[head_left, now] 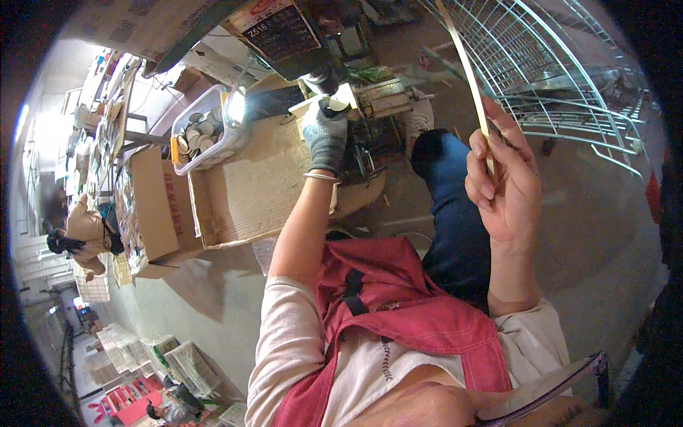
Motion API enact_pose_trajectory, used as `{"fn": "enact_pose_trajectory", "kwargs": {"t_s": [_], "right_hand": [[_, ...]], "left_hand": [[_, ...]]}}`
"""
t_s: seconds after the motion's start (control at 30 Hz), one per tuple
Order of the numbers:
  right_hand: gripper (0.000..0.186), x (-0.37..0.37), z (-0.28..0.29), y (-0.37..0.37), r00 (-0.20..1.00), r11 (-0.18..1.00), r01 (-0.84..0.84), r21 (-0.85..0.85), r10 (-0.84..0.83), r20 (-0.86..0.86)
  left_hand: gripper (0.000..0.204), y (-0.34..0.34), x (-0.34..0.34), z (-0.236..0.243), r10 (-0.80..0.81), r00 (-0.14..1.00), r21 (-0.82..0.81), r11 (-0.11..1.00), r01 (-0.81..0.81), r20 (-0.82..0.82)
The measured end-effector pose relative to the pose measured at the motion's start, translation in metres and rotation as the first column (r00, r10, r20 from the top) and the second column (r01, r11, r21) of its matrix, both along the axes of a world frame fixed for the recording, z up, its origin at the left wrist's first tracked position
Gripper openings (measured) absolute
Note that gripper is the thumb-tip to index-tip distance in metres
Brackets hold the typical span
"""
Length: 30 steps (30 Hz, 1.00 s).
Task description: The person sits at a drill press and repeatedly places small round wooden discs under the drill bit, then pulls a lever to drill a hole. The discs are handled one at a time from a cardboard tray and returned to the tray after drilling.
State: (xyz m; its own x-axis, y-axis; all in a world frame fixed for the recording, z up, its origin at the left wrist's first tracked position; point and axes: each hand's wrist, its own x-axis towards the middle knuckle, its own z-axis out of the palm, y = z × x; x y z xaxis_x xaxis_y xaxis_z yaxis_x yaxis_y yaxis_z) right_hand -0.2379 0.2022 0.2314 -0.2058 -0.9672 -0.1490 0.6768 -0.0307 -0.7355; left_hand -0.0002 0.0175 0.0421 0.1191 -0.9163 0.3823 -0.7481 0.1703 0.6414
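My left hand (326,136), in a grey-white knitted glove with a dark cuff, is at the work spot of a bench machine (277,35). Its fingers are closed around a small pale piece (338,104) just under the machine's dark cylindrical head (321,82). The lower part of that piece is hidden by the glove, so its kind is unclear. Out to the right, my bare right hand (504,174) is raised, its fingers wrapped round the lower end of a long, thin, pale stick (466,64). The stick runs up past the top edge; its far end is out of view.
Left of the machine, a clear plastic bin (235,139) holds many round discs (203,132). Beside it lies an open cardboard box (242,213). A wire rack (548,64) stands at right, near the stick. Another person (87,238) is at far left, by a cluttered table.
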Motion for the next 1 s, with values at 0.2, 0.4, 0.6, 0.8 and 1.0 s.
{"fn": "enact_pose_trajectory", "kwargs": {"t_s": [0.2, 0.4, 0.6, 0.8, 1.0], "right_hand": [[0.032, -0.031, 0.004, -0.027, 0.589, 0.980, -0.200, -0.008, 0.114, -0.800], [0.033, -0.013, -0.027, -0.086, -0.012, 0.868, -0.497, 0.006, 0.000, -1.000], [0.027, 0.022, -0.036, -0.110, -0.372, 0.894, -0.434, 0.110, -0.067, -0.926], [0.026, 0.040, -0.041, -0.116, -0.497, 0.893, -0.408, 0.191, -0.042, -0.867], [0.025, 0.042, -0.040, -0.116, -0.549, 0.896, -0.393, 0.207, -0.048, -0.835]], "left_hand": [[0.034, -0.003, 0.003, -0.004, 0.002, 0.999, 0.013, 1.000, -0.002, -0.053], [0.032, -0.010, 0.007, -0.012, -0.077, 0.979, 0.059, 0.994, 0.090, -0.191], [0.038, -0.003, 0.008, -0.008, -0.080, 0.965, 0.087, 0.991, 0.105, -0.249], [0.043, -0.002, 0.011, -0.012, -0.122, 0.972, 0.043, 0.990, 0.133, -0.203], [0.040, 0.003, 0.009, 0.009, -0.144, 0.988, 0.024, 0.989, 0.146, -0.058]]}}
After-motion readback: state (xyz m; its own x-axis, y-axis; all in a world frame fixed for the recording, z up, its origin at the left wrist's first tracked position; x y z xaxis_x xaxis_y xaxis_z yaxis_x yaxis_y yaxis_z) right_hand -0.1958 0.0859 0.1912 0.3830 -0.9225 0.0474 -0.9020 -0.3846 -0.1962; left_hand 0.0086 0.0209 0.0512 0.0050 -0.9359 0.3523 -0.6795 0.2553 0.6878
